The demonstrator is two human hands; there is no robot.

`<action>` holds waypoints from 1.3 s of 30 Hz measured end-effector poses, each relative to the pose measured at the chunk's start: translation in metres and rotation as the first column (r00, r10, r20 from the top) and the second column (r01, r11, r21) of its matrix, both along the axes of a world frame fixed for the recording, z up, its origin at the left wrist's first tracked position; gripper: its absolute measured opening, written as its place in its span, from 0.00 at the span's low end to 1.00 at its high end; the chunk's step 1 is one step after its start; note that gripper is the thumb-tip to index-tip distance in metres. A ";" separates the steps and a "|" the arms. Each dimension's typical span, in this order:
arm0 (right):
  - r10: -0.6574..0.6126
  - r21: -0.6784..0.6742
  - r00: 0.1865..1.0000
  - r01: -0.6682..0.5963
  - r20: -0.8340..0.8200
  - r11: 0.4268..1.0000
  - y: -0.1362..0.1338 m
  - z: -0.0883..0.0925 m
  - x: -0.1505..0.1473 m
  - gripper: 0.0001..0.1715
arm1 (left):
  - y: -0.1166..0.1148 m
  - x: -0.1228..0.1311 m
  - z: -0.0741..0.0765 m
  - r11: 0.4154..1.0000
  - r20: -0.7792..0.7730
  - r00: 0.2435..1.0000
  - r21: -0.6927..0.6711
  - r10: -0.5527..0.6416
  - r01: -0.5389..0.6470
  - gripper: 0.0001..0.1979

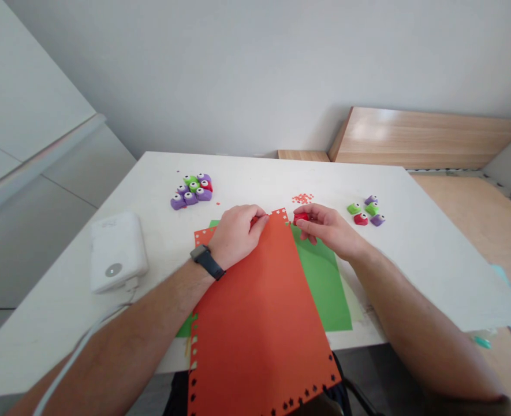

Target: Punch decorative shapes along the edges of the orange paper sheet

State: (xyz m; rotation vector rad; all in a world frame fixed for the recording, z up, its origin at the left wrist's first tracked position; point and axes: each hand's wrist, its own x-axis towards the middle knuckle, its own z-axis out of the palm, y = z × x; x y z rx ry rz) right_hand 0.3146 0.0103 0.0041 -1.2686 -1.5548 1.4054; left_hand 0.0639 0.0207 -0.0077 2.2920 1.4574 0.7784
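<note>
An orange sheet of paper [255, 300] with small shaped holes along its edges lies tilted on the table, its lower part over the front edge. My left hand [240, 234], wearing a dark watch [207, 261], is closed on the sheet's far edge between thumb and fingers. My right hand [324, 228] grips a small red paper punch [300, 218] at the sheet's far right corner; its fingers partly cover the punch. Beneath the orange sheet is a green sheet [324, 283].
Orange paper bits [302, 198] lie beyond my right hand. Several purple, green and red punches [194, 188] cluster at the back left, and another group of punches [366, 211] at the right. A white device [119, 251] with a cable [86, 341] sits left on the white table [246, 179].
</note>
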 end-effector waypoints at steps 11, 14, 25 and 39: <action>-0.019 -0.037 0.999 0.020 0.029 0.999 -0.002 0.004 -0.003 0.13 | 0.000 0.001 0.002 1.000 0.016 1.000 0.004 -0.010 0.010 0.12; 0.019 -0.042 0.999 -0.017 0.041 0.999 -0.003 0.005 -0.004 0.15 | -0.001 0.002 0.004 1.000 0.025 1.000 0.003 -0.012 0.012 0.12; 0.017 0.141 0.981 -0.045 0.196 0.989 -0.003 -0.002 -0.008 0.18 | -0.003 0.004 0.006 0.999 0.048 0.998 0.010 -0.033 0.032 0.12; 0.030 0.130 0.978 -0.058 0.209 0.990 -0.002 -0.004 -0.009 0.15 | -0.006 0.005 0.007 0.998 0.052 0.997 0.022 -0.054 0.053 0.11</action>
